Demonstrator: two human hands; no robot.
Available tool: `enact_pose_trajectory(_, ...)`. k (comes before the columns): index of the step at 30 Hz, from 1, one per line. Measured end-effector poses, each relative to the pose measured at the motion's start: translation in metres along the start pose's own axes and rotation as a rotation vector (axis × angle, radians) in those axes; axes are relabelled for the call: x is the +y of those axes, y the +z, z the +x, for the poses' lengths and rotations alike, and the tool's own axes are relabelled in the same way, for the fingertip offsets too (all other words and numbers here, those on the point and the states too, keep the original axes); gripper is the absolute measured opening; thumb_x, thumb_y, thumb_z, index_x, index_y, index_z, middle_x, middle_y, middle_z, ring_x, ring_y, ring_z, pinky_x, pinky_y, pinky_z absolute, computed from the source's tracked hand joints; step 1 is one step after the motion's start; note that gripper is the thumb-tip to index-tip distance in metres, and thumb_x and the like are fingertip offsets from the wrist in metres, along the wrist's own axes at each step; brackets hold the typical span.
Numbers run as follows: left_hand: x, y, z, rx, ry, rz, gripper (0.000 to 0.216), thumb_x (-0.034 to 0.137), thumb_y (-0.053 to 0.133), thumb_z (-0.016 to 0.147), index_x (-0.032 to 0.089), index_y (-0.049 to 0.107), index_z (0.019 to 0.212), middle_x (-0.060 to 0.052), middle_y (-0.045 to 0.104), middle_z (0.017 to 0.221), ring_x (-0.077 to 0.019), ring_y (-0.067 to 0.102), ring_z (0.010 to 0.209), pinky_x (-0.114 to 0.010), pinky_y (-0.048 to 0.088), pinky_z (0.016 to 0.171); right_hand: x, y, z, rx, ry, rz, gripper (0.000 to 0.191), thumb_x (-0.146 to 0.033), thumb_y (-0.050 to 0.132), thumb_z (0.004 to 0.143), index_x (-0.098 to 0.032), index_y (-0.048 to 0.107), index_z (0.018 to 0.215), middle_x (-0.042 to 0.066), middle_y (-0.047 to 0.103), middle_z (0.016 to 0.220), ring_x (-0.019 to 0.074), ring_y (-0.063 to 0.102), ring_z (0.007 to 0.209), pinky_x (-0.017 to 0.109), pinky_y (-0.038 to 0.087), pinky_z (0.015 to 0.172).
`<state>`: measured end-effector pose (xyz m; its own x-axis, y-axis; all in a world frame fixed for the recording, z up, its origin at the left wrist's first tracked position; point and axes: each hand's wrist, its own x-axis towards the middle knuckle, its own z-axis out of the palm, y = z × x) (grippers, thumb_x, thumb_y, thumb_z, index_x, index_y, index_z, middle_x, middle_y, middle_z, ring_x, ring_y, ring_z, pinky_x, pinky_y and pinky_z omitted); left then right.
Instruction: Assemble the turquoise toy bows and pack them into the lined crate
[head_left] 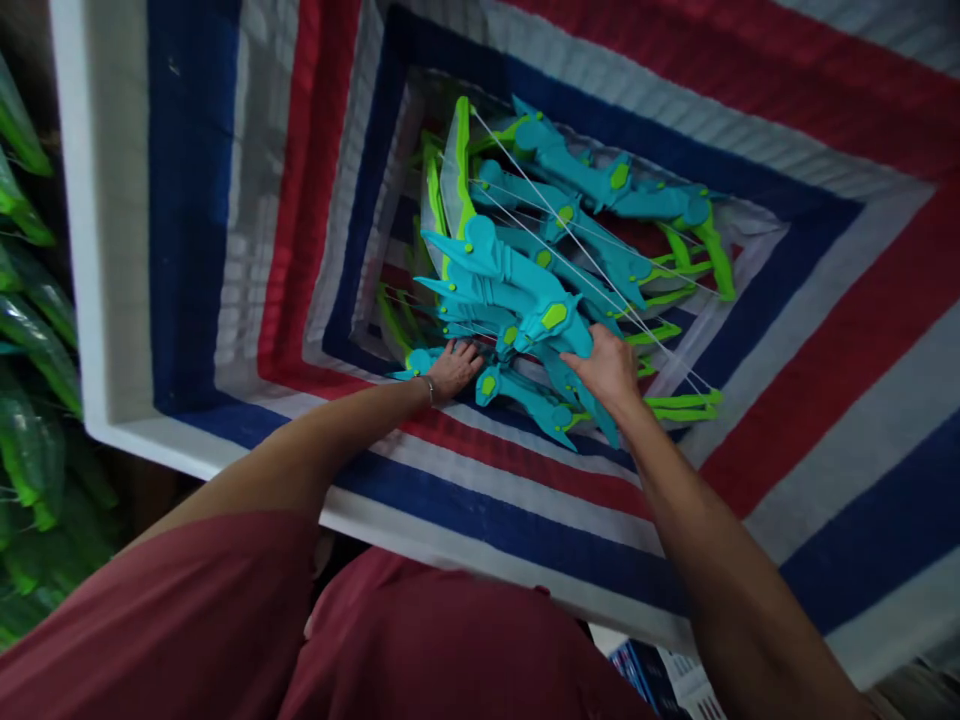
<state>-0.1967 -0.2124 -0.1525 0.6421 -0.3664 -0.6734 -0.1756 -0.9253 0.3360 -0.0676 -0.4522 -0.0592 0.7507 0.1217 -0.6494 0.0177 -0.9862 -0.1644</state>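
Several toy bows, teal with lime-green limbs and white strings, lie heaped at the bottom of a deep bin. My right hand (606, 368) is closed around the lower end of the uppermost toy bow (517, 265), whose string runs slantwise over the others. Lower in the heap, my left hand (454, 370) rests with its fingers stretched out at a toy bow (525, 395) along the near side. The fingertips lie against dark gaps between the bows, and what they touch underneath is partly hidden. Another toy bow (615, 180) lies along the far side.
Red, white and blue striped sheeting (795, 400) lines the sloping walls of the bin. Its white rim (105, 300) runs along the left and in front of me. Green items in clear plastic (37, 330) are piled outside at the left. A printed box (667, 680) shows below.
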Motion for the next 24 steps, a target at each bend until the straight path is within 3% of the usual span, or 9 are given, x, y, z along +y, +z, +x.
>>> enact_pose_trajectory(3, -0.006, 0.001, 0.004, -0.03, -0.085, -0.048, 0.06, 0.013, 0.046, 0.097, 0.011, 0.037, 0.157, -0.023, 0.043, 0.158, -0.0346, 0.041, 0.145, -0.051, 0.034, 0.118, -0.009, 0.009, 0.009, -0.029, -0.027, -0.039, 0.042, -0.042, 0.072, 0.088, -0.018, 0.065, 0.122, 0.017, 0.075, 0.109, 0.0387, 0.07, 0.105, 0.045, 0.054, 0.086)
enact_pose_trajectory(6, -0.001, 0.003, 0.011, -0.059, -0.156, -0.084, 0.058, 0.015, 0.057, 0.093, 0.012, 0.046, 0.149, -0.023, 0.054, 0.146, -0.035, 0.05, 0.136, -0.051, 0.039, 0.113, -0.014, 0.019, 0.016, -0.043, -0.051, -0.071, 0.044, -0.042, 0.072, 0.09, -0.016, 0.064, 0.124, 0.018, 0.075, 0.111, 0.0388, 0.069, 0.107, 0.043, 0.053, 0.086)
enact_pose_trajectory(9, 0.009, 0.004, 0.013, -0.057, -0.203, -0.099, 0.04, 0.012, 0.045, 0.098, 0.011, 0.057, 0.135, -0.023, 0.06, 0.137, -0.0338, 0.054, 0.131, -0.053, 0.04, 0.111, -0.017, 0.031, 0.02, -0.068, -0.052, -0.104, 0.043, -0.042, 0.07, 0.092, -0.017, 0.063, 0.125, 0.018, 0.076, 0.11, 0.0373, 0.07, 0.106, 0.04, 0.052, 0.083)
enact_pose_trajectory(12, 0.013, 0.002, 0.012, -0.056, -0.209, -0.117, 0.038, 0.01, 0.037, 0.099, 0.008, 0.06, 0.129, -0.024, 0.06, 0.133, -0.0337, 0.055, 0.129, -0.054, 0.041, 0.11, -0.021, 0.044, 0.022, -0.111, -0.045, -0.138, 0.041, -0.042, 0.066, 0.095, -0.016, 0.06, 0.126, 0.019, 0.076, 0.112, 0.0366, 0.07, 0.108, 0.038, 0.05, 0.083)
enact_pose_trajectory(15, 0.009, -0.002, 0.012, -0.083, -0.181, -0.147, 0.041, 0.017, 0.057, 0.091, 0.008, 0.058, 0.131, -0.023, 0.059, 0.136, -0.0357, 0.055, 0.129, -0.054, 0.042, 0.111, -0.028, 0.056, 0.025, -0.144, -0.052, -0.157, 0.04, -0.04, 0.063, 0.098, -0.015, 0.057, 0.128, 0.021, 0.075, 0.115, 0.0351, 0.071, 0.11, 0.036, 0.05, 0.083)
enact_pose_trajectory(18, -0.001, -0.008, 0.011, -0.095, -0.141, -0.189, 0.066, 0.03, 0.073, 0.081, 0.011, 0.052, 0.14, -0.021, 0.057, 0.141, -0.0355, 0.054, 0.131, -0.052, 0.043, 0.113, -0.034, 0.063, 0.03, -0.17, -0.078, -0.181, 0.039, -0.038, 0.06, 0.099, -0.015, 0.055, 0.13, 0.023, 0.075, 0.115, 0.0346, 0.071, 0.111, 0.036, 0.05, 0.083)
enact_pose_trajectory(21, -0.01, -0.016, 0.004, -0.034, -0.102, -0.212, 0.067, 0.035, 0.064, 0.089, 0.013, 0.045, 0.149, -0.019, 0.053, 0.146, -0.03, 0.053, 0.135, -0.044, 0.045, 0.114, -0.032, 0.062, 0.032, -0.187, -0.113, -0.189, 0.037, -0.034, 0.061, 0.098, -0.015, 0.055, 0.13, 0.022, 0.075, 0.115, 0.0345, 0.071, 0.112, 0.036, 0.05, 0.085)
enact_pose_trajectory(24, -0.014, -0.02, -0.004, 0.056, -0.064, -0.195, 0.061, 0.029, 0.048, 0.098, 0.008, 0.038, 0.154, -0.022, 0.05, 0.149, -0.0288, 0.05, 0.138, -0.042, 0.041, 0.118, -0.023, 0.058, 0.032, -0.199, -0.146, -0.185, 0.035, -0.031, 0.063, 0.097, -0.017, 0.057, 0.128, 0.02, 0.075, 0.115, 0.0333, 0.07, 0.113, 0.035, 0.05, 0.087)
